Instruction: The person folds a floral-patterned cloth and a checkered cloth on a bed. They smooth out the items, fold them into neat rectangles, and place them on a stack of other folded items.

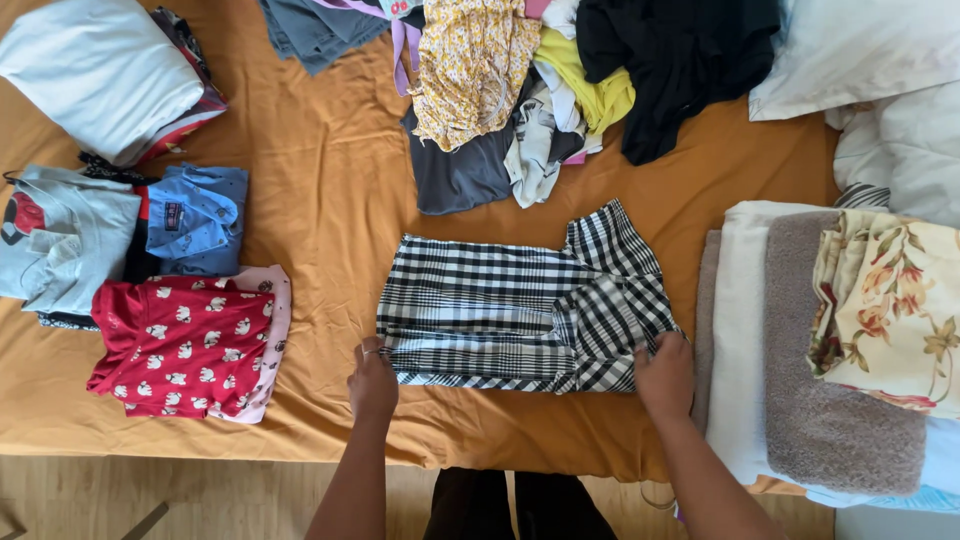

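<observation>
Black-and-white checked cotton garment [520, 320], partly folded, lies flat mid-bed on the mustard-orange bed sheet [330, 200], its near hem close to the bed's near edge. Left hand [372, 385] pinches the near-left corner of the hem, grip closed on the cloth; a ring shows on one finger. Right hand [664, 375] holds the near-right corner, fingers curled into the fabric, grip holding the cloth too.

Open room: bare sheet strip left of the garment up to the folded stacks, and a narrower strip far of it before the loose pile. Right side is tight: garment edge sits just beside the folded towel stack.

Left: folded red top with white animal print [180, 345] on a pink piece, near the bed's near edge; blue denim shirt [200, 220] just far of it; pale blue folded top [65, 240] at the left edge; light grey folded bundle [100, 70] in the far-left corner.

Far: unsorted heap of loose clothes [540, 80], yellow floral, grey, black and lime pieces overlapping.

Right: stacked grey and cream towels [790, 360], floral folded cloth [890, 310] on top, white pillow [860, 50] far right.

Wooden floor [200, 500] runs along the near bed edge.
</observation>
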